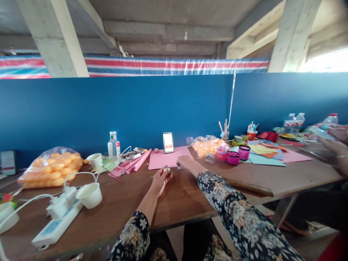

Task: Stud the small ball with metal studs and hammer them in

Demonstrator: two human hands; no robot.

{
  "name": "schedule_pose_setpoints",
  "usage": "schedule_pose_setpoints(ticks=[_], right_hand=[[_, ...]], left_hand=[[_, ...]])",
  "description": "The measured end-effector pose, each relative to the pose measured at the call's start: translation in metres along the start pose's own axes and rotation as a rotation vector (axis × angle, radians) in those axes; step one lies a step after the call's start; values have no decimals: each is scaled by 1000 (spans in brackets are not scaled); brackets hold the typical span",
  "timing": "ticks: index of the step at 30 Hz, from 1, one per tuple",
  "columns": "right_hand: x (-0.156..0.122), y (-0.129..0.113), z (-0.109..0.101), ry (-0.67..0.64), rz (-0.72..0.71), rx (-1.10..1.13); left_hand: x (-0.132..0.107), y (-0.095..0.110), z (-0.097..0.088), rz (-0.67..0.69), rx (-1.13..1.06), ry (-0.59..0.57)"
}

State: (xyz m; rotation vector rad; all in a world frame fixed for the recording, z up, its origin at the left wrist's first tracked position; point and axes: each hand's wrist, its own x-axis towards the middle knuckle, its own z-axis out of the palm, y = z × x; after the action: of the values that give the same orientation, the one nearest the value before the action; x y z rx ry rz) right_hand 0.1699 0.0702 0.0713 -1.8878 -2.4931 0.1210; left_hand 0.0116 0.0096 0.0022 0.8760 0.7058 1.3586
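Observation:
My left hand (161,179) is closed on a small shiny silver ball (168,169), pinched between thumb and fingers just above the brown table. To its right, my right hand (186,162) reaches over the front edge of a pink paper sheet (157,162). Its fingers are curled closed and point down; a small pale bit shows beneath them, too small to name. A second small shiny ball (156,150) lies at the back edge of the pink sheet. A phone (168,143) stands upright behind my hands, its screen partly blurred.
Left are a bag of orange balls (54,168), a power strip (58,224) with cables, and a paper cup (89,195). Right are another bag of balls (208,145), pink-purple rings (233,158), coloured paper (268,159) and a wooden stick (248,187). A co-worker's hand (333,146) shows far right.

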Motion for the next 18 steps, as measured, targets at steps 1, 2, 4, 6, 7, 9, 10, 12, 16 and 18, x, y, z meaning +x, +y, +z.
schedule_pose_setpoints(ticks=[1,2,4,6,7,9,10,12,16,18], right_hand=[[1,0,1,-10,-1,-13],[2,0,3,-18,-2,-24],[5,1,4,-30,-2,-46],[8,0,5,-36,-5,-64],[9,-1,5,-35,-8,-72],[11,-2,5,-35,-16,-87],[11,-3,5,-37,-20,-93],[11,-4,5,-44,-24,-105],[11,-4,3,-64,-33,-122],[10,-3,2,-71,-47,-132]], left_hand=[[0,0,1,6,7,15],[0,-1,1,13,9,29],[0,-2,1,21,9,43],[1,-3,-1,19,15,23],[2,-4,-1,17,19,6],[3,-5,-3,15,25,-19],[3,-5,-3,14,29,-24],[3,-5,-3,10,40,-25],[1,-4,-1,11,60,-17],[0,-3,0,16,62,-6]])
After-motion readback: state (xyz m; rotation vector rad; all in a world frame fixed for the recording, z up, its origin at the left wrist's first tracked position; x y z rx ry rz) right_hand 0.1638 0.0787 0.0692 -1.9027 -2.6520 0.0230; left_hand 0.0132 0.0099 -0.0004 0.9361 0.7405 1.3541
